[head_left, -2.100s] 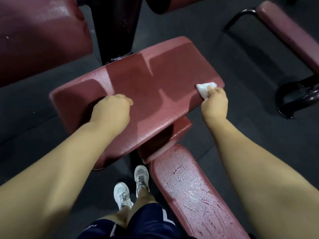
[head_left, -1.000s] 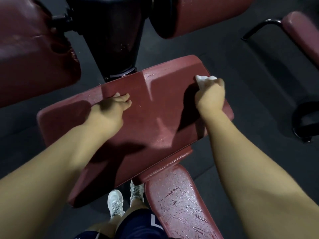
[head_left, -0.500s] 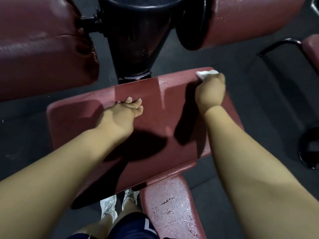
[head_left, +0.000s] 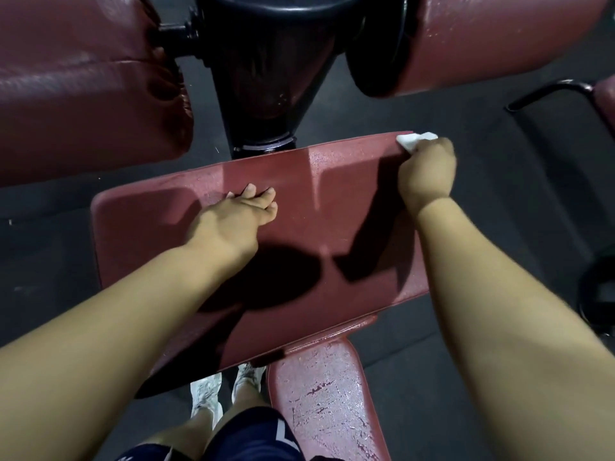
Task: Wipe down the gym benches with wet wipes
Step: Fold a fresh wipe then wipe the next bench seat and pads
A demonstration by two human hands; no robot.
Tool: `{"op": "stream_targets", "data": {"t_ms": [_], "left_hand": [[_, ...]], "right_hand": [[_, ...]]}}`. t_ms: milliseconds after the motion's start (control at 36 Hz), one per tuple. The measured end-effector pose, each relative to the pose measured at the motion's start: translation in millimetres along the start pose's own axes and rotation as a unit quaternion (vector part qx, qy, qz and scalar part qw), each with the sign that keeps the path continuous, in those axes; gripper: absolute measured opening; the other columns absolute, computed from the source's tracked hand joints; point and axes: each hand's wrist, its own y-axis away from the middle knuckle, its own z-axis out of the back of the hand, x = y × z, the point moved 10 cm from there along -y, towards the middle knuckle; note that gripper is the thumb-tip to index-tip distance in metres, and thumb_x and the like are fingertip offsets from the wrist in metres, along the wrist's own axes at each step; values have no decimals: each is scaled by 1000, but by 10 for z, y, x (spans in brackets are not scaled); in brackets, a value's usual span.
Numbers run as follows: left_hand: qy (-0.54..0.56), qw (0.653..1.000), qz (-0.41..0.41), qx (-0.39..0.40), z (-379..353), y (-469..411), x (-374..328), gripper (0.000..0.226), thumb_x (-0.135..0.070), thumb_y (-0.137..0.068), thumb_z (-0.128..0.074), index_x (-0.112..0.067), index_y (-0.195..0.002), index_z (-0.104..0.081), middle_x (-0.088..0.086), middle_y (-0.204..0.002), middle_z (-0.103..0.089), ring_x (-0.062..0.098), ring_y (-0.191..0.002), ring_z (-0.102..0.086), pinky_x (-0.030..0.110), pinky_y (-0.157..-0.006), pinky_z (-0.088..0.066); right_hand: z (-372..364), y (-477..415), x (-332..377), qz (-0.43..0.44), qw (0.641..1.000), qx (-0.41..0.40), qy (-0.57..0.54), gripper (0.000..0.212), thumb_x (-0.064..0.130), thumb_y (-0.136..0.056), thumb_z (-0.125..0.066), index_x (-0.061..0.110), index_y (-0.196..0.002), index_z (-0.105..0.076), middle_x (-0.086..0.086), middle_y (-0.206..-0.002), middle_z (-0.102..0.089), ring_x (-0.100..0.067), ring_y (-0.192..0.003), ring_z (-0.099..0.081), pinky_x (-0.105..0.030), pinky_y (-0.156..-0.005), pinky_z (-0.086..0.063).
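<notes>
The wide red pad (head_left: 349, 207) lies long side left to right, and the right hand (head_left: 426, 174) curls round a white wipe (head_left: 412, 142) at its far right corner. The left hand (head_left: 233, 224) rests flat on its middle, fingers straight. A black post (head_left: 266, 78) stands just behind.

No text, label, brand or number can be read. The dark shorts (head_left: 246, 434) carry a white angular mark (head_left: 283, 435) near the hem. Another faint white trace sits at the lower edge. Neither resolves into a letter or logo that can be named.
</notes>
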Motion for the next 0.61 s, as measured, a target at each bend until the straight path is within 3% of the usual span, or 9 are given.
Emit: {"op": "stream_targets", "data": {"t_ms": [139, 278, 361, 417, 472, 611], "left_hand": [[-4, 1000, -7, -19, 45, 31, -57, 80, 15, -79, -33, -29, -146, -28, -19, -155, -5, 4, -144, 0, 20, -115, 1], [-4, 999, -14, -51, 121, 92, -79, 77, 15, -81, -35, -28, -145, -31, -17, -155, -11, 4, -144, -4, 19, -116, -1], [-1, 997, -22, -69, 161, 162, -107, 74, 15, -82, -37, -25, -145, -32, -15, -155, -15, 4, -144, -7, 17, -114, -2], [25, 996, -22, -81, 179, 210, -91, 71, 15, -82, -39, -22, -142, -39, -13, -154, -22, 5, -143, -12, 14, -112, -4], [59, 994, -5, -93, 229, 261, -56, 66, 16, -81, -40, -19, -137, -47, -11, -151, -31, 4, -141, -20, 11, -109, -7], [15, 990, 48, -129, 418, 360, 43, 64, 8, -83, -42, -24, -138, -46, -15, -151, -29, 7, -136, -33, 25, -110, -28]], "right_hand": [[-250, 795, 823, 219, 973, 73, -17, 38, 5, -78, -46, 12, -104, -73, -14, -114, -64, -30, -106, -58, -17, -93, -32], [-344, 1304, 828, 281, 944, 170, -30, 30, 5, -85, -58, 8, -112, -69, -14, -113, -60, -28, -103, -58, -19, -88, -37], [-131, 1234, 566, 242, 961, 132, -31, 29, 6, -86, -52, 10, -109, -70, -12, -112, -61, -19, -101, -55, -15, -83, -35], [-53, 1101, 293, 158, 980, 122, -2, 31, 4, -90, -48, 10, -114, -66, -12, -124, -56, -24, -112, -51, -20, -87, -36], [34, 979, 130, 120, 987, 103, 27, 35, 0, -88, -47, 11, -115, -66, -12, -123, -55, -26, -111, -51, -21, -86, -36], [76, 749, 200, 120, 991, 57, 11, 46, -4, -82, -46, 22, -110, -71, -3, -112, -62, -19, -99, -60, -14, -90, -39]]}}
